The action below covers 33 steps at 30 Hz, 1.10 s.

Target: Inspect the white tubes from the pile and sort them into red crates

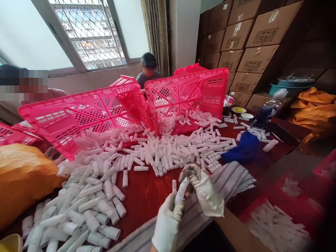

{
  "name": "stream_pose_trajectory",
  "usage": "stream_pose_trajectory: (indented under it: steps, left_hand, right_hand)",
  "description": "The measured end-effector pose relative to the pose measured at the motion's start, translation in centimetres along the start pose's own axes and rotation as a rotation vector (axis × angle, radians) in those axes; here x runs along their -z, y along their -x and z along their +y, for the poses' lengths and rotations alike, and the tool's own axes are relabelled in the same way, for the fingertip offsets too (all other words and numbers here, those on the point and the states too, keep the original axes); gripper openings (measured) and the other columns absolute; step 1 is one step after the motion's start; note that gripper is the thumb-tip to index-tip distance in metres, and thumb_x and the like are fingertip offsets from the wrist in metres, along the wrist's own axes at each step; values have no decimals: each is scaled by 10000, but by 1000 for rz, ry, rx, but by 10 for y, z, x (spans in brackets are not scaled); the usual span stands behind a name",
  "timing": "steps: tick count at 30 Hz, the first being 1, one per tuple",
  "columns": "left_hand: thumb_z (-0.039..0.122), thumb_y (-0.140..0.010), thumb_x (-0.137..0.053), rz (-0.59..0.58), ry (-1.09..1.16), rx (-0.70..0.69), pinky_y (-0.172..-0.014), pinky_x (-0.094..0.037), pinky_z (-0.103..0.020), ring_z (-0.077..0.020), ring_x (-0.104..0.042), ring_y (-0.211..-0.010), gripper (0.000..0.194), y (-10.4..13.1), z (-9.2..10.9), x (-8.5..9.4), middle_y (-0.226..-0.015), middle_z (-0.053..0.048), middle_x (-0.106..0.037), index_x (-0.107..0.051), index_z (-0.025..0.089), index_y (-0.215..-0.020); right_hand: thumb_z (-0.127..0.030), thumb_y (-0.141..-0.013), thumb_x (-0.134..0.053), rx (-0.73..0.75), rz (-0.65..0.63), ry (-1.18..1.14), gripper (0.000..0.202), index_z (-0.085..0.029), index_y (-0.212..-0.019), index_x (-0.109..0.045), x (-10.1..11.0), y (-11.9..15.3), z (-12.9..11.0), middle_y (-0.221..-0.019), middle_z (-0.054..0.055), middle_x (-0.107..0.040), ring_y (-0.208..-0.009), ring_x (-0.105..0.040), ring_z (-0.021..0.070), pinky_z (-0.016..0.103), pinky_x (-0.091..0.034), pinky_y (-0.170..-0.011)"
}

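Note:
My left hand, in a white glove, is closed round the lower end of a white plastic tube with dark printed marks. The tube tilts up to the right. My right hand, also gloved and grey at the fingertips, has its fingers closed at the tube's upper end. A smaller white tube shows just beyond my left fingers; whether it is held or stands on the table I cannot tell. A large heap of similar tubes spreads ahead, with bigger tubes piled at the left.
Tipped pink crates stand behind the heap. A striped towel lies along the near edge, with a blue cloth beyond. An orange sack sits left. Cartons are stacked right. Two people sit across the table.

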<state>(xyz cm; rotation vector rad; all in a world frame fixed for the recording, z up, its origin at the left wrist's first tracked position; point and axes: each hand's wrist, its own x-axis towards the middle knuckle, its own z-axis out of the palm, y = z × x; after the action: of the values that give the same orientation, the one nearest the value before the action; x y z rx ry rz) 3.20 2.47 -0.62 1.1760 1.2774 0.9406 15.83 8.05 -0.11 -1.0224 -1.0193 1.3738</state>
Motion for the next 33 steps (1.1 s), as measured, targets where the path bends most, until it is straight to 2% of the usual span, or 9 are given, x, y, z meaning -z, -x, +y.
stream_pose_trajectory:
  steps: [4, 7, 10, 15, 21, 24, 26, 29, 33]
  left_hand:
    - [411, -840, -526, 96, -103, -45, -863, -484, -308, -238, -643, -978, 381, 4, -11, -1, -1056, -118, -701, -648, 142, -1081]
    - [300, -834, -529, 260, -297, -179, -845, -505, -304, -231, -660, -949, 286, 4, -26, -5, -1040, -114, -709, -661, 160, -1045]
    - [249, -834, -520, 290, -343, -234, -814, -534, -281, -221, -673, -958, 269, 4, -33, -9, -1048, -108, -715, -655, 172, -1053]
    - [272, -854, -492, 385, -451, -365, -805, -552, -292, -218, -692, -905, 292, 6, -28, -10, -1002, -114, -724, -647, 161, -1074]
    - [230, -873, -462, 431, -625, -504, -707, -575, -263, -198, -708, -802, 267, 7, -25, -2, -920, -99, -733, -640, 160, -1060]
    - [204, -889, -439, 440, -703, -598, -725, -571, -258, -182, -705, -811, 292, 6, -24, 3, -935, -91, -732, -609, 163, -1123]
    - [229, -884, -462, 445, -698, -629, -707, -569, -250, -180, -706, -793, 273, 5, -25, 5, -916, -93, -734, -621, 157, -1094]
    - [310, -855, -513, 435, -568, -531, -723, -560, -270, -199, -701, -807, 267, 6, -25, 5, -916, -101, -733, -649, 156, -1026]
    - [449, -830, -535, 161, -205, -136, -638, -531, -245, -170, -672, -680, 351, 10, -16, 5, -778, -61, -720, -664, 144, -948]
  right_hand:
    - [-539, -736, -656, -85, -22, -38, 358, -213, -824, -536, -6, 6, 1, -643, -24, -582, -471, -458, 97, 225, -360, -441]
    - [-523, -815, -579, 51, -39, 24, 334, -213, -941, -567, -5, 15, -2, -793, 13, -639, -722, -578, 145, 277, -471, -697]
    - [-486, -901, -464, 105, -124, 96, 317, -206, -976, -592, -2, 20, -7, -880, 43, -664, -848, -597, 165, 319, -441, -857]
    - [-507, -901, -450, -65, -157, -19, 355, -199, -1002, -594, -9, 28, -5, -850, 52, -685, -730, -618, 168, 280, -473, -636]
    - [-522, -890, -461, -15, -86, 93, 402, -232, -1159, -534, -11, 39, 3, -1074, 73, -636, -950, -588, 203, 331, -472, -796]
    - [-484, -850, -556, 95, 95, 120, 305, -235, -1026, -545, -2, 35, 8, -928, 26, -593, -837, -564, 170, 294, -472, -728]
    - [-457, -833, -595, 119, 72, 154, 253, -221, -908, -549, 2, 33, 10, -801, -11, -540, -705, -515, 134, 266, -458, -672]
    - [-450, -830, -601, 99, -62, 184, 262, -194, -803, -555, 3, 30, 6, -724, -23, -502, -678, -485, 127, 254, -439, -654]
    - [-421, -828, -613, 100, -201, 153, 266, -189, -725, -537, 3, 25, -9, -683, -33, -470, -656, -462, 117, 236, -410, -626]
